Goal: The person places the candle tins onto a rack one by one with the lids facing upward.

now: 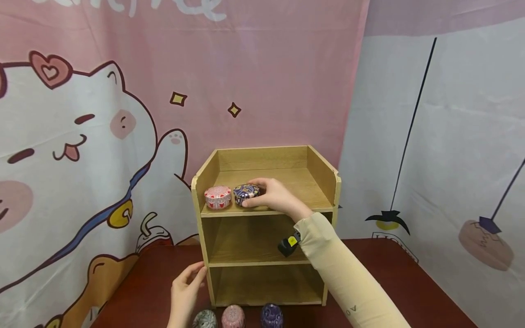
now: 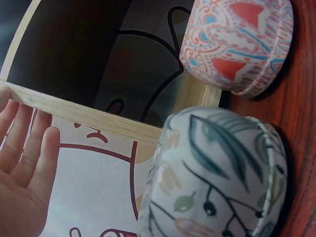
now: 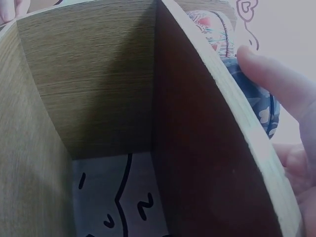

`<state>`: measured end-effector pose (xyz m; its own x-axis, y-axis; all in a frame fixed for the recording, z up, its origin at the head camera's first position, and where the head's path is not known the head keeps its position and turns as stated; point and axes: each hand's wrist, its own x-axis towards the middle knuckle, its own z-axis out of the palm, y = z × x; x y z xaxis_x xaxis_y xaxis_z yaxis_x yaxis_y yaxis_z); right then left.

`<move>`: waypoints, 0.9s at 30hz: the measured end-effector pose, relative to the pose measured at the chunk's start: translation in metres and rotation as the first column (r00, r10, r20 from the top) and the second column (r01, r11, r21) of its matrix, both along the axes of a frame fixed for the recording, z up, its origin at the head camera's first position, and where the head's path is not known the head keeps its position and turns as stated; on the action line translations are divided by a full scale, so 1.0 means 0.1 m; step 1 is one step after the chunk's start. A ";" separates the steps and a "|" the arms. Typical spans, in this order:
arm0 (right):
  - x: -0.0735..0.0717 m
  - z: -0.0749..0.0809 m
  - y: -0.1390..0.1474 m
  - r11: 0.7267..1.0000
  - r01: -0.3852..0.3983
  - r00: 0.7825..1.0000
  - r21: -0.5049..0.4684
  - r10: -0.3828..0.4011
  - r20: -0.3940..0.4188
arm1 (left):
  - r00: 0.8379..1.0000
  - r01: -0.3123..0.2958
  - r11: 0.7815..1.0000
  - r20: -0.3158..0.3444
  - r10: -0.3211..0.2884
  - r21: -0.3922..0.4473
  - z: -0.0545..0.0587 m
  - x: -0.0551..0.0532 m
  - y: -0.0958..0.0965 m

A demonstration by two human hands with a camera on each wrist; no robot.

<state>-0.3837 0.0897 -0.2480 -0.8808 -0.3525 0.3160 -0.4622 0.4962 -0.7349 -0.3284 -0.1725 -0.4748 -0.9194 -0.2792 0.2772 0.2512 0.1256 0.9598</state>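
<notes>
Across the background of the head view hangs a cloth backdrop (image 1: 266,82), pink in the middle and pale grey at right, with a large smiling white cartoon cat (image 1: 61,127) printed on the left. Along the bottom of the frame spreads a dark red table (image 1: 389,264). On it, at lower centre, stands a light wooden shelf unit (image 1: 262,159) with a walled top board and two compartments below. A pale yellow sleeve (image 1: 352,273) reaches up from the lower right edge.

At centre, the person's right hand (image 1: 275,198) grasps a dark blue patterned tin (image 1: 242,193) between thumb and fingers. The tin is at the front of the top board, left of its middle; whether its base fully touches the wood cannot be told. At lower left, the left hand (image 1: 186,287) pinches the front edge of the unit's left side panel, thumb on one face and fingers, nearly straight, on the other.

Just left of the blue tin, a pink tin with red hearts (image 1: 218,198) rests on the top board. Three more tins stand in a row before the unit, at the frame's bottom edge: a white tin with green leaves (image 2: 212,173), a pink patterned tin (image 1: 233,316) and, a little apart at right, a purple tin (image 1: 272,315). At the right cuff sits a small black device (image 1: 285,248) with a yellow label.
</notes>
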 end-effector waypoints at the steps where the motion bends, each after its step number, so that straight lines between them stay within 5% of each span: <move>1: 0.00 0.00 0.00 1.000 0.000 1.000 0.004 0.000 -0.001 | 1.000 -0.001 1.000 -0.003 0.001 0.000 0.00 0.00 0.00; 27: 0.01 0.02 -0.02 0.998 -0.036 0.999 0.059 0.037 -0.025 | 0.999 -0.023 1.000 -0.031 0.023 -0.013 0.00 0.00 0.01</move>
<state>-0.3825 0.0875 -0.2458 -0.8588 -0.4031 0.3162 -0.4994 0.5207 -0.6925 -0.3285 -0.1712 -0.4749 -0.9037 -0.2960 0.3093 0.2778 0.1444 0.9497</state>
